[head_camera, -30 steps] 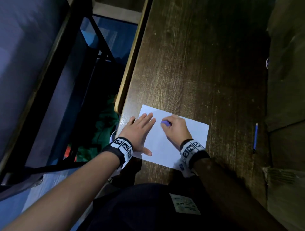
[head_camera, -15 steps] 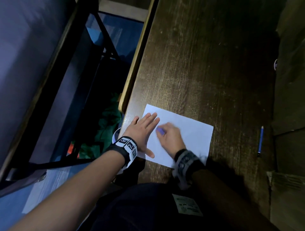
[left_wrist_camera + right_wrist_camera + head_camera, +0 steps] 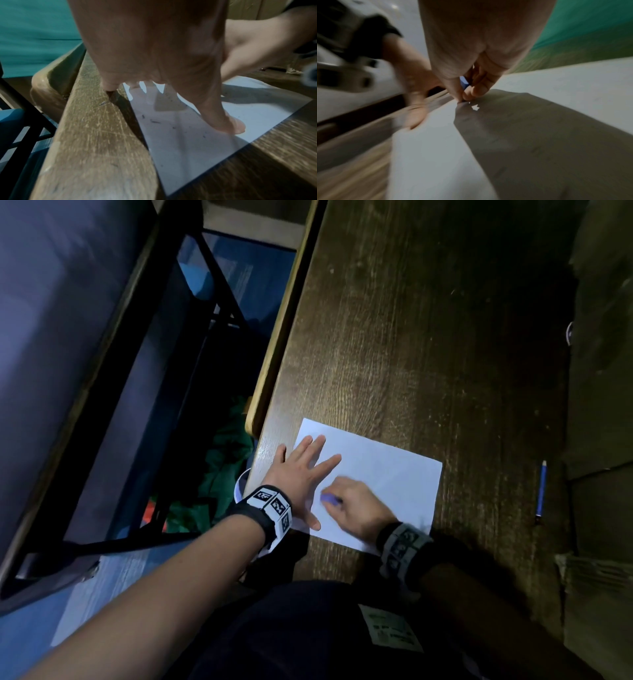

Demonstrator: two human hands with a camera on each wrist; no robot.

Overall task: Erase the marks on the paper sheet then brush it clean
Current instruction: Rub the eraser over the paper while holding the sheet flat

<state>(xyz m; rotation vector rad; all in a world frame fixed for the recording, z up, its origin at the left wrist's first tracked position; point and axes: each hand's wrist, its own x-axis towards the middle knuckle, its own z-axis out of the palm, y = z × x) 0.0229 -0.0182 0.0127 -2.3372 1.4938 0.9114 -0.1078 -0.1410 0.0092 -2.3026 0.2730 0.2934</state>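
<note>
A white paper sheet (image 3: 387, 474) lies near the front left edge of the dark wooden table (image 3: 411, 337). My left hand (image 3: 301, 470) lies flat on the sheet's left part, fingers spread and straight, pressing it down. My right hand (image 3: 356, 505) pinches a small blue eraser (image 3: 329, 499) against the sheet's near-left part, close to my left thumb. The right wrist view shows the blue eraser (image 3: 464, 83) between my fingertips, touching the paper (image 3: 556, 94). Dark eraser crumbs (image 3: 155, 121) lie scattered on the paper (image 3: 188, 148) in the left wrist view.
A blue pencil (image 3: 541, 491) lies on the table to the right of the sheet. The table's left edge (image 3: 274, 364) runs close beside my left hand, with a black frame (image 3: 219, 292) and green cloth (image 3: 222, 463) below it. Brown cardboard (image 3: 603, 371) stands along the right.
My right hand with the eraser has slid toward me and leftward across the sheet, now blurred with motion. My left hand has stayed flat on the paper.
</note>
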